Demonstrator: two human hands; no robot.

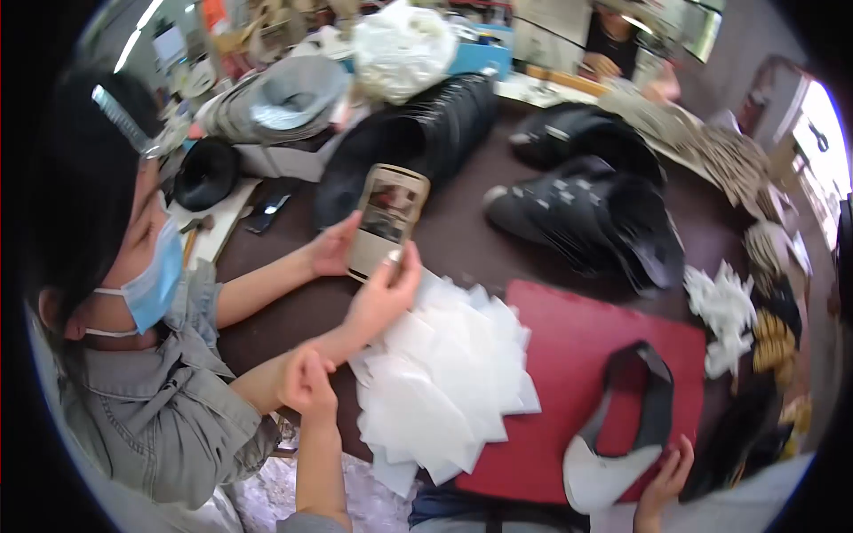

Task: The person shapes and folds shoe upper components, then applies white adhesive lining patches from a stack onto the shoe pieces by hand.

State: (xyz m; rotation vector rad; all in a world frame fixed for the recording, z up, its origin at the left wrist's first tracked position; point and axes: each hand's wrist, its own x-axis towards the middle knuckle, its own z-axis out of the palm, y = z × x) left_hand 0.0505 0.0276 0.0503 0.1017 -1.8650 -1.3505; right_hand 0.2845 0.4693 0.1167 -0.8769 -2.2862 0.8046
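My left hand (310, 384) is raised beside the co-worker's forearm, its fingers curled in and nothing visible in them. At the lower right, my right hand (668, 478) rests by the red mat's edge, fingers apart, close to a shoe upper (613, 475). This upper has a whitish toe and a dark grey collar, and it lies on the red mat (551, 355). A fanned pile of thin white sheets (444, 373) spreads left of it, overlapping the mat. Beyond the pile, a co-worker's two hands hold a phone (388, 222) with its lit screen showing.
The co-worker in a mask sits close on my left. Stacked black shoe uppers (586, 218) lie across the brown table (462, 240), with white scraps (721, 315) at the right. A second phone (267, 213), grey stacked pieces (275, 98) and a white plastic bag (404, 49) sit farther back.
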